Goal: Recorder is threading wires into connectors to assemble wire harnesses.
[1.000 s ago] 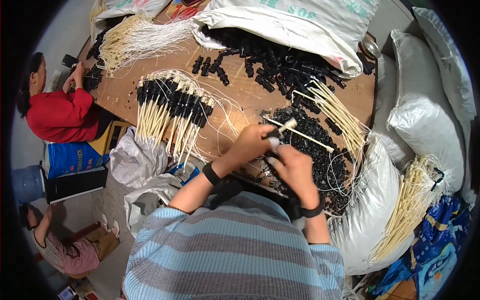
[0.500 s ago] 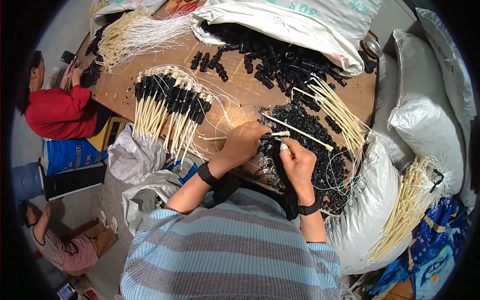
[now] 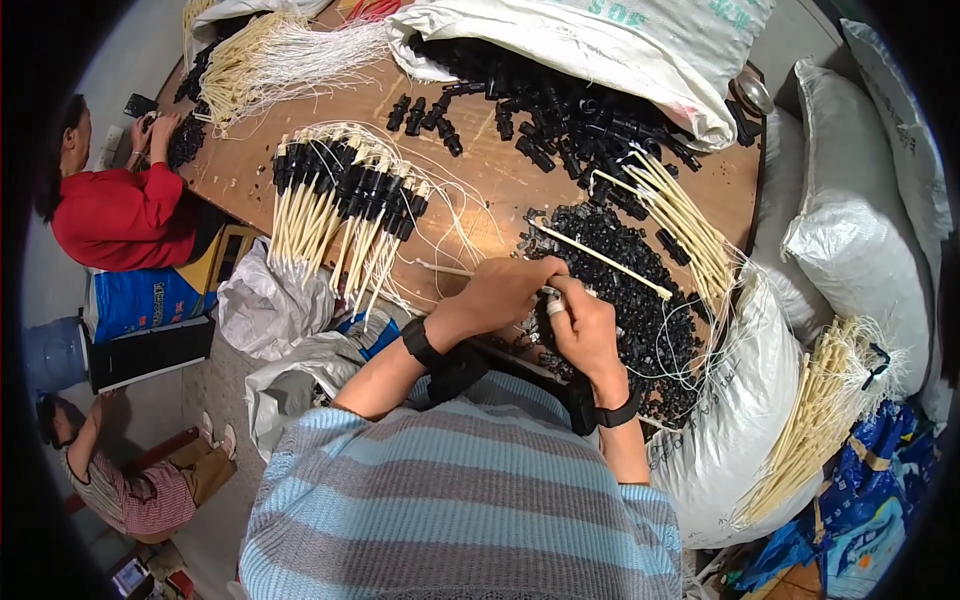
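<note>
My left hand [image 3: 497, 288] is closed around a thin cream tube [image 3: 445, 269], whose tail sticks out past the hand on the left. My right hand [image 3: 586, 335], with a pale wrap on its thumb, pinches right up against the left fingertips. What lies between the fingertips is mostly hidden. Both hands are over the near-left edge of a heap of small black and clear plastic pieces [image 3: 640, 270]. Across that heap lies a loose cream tube [image 3: 600, 258]. A bundle of cream tubes [image 3: 680, 225] with white strings rests to the right.
Left of my hands lie tubes fitted with black connectors [image 3: 345, 190]. More black connectors [image 3: 560, 115] spill from a white woven sack [image 3: 590, 40] at the back. Full sacks [image 3: 850, 190] crowd the right side. A person in red [image 3: 120, 215] works at the far left.
My hands have come together, the right moving slightly left to meet the left. The black fitting and cream tip that showed between them are now covered by fingers.
</note>
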`<state>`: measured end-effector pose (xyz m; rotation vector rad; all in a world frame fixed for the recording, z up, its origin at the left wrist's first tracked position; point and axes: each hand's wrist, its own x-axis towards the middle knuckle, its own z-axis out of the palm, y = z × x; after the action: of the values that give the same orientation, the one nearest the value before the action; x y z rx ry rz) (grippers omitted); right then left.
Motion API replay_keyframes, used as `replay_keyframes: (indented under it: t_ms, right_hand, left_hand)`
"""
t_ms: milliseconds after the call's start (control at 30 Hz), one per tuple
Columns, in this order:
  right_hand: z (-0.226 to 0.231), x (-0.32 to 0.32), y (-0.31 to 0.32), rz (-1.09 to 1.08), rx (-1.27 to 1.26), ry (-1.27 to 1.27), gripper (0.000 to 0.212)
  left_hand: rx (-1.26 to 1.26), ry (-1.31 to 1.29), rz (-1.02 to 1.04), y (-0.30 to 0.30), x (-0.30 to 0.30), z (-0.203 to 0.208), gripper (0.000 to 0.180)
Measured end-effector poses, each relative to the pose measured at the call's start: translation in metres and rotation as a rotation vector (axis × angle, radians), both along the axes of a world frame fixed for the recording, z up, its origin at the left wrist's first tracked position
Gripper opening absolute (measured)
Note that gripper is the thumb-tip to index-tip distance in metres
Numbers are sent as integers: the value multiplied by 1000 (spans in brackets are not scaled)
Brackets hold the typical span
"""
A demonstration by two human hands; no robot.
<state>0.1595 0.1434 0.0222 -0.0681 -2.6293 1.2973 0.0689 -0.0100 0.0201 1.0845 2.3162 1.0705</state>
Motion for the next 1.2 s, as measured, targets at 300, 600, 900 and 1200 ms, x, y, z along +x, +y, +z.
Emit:
replay_keyframes:
  t_ms: [300,600,900,1200]
  right_hand:
    - [9,-1,-1,3,130,-18,15]
    - [-4,-1,-7,34,-59,-1,20]
    - [-9,-2,-2,11,12,-25,21]
    - [-8,-1,0,20,-209,-6,16]
  left_hand:
    - [379,109,18,-5,-11,2,20]
    - [464,46,56,-11,-9,-6,17]
    - [329,53,88,-12,-13,-11,19]
    - [532,49,3,-9,-12,-7,20]
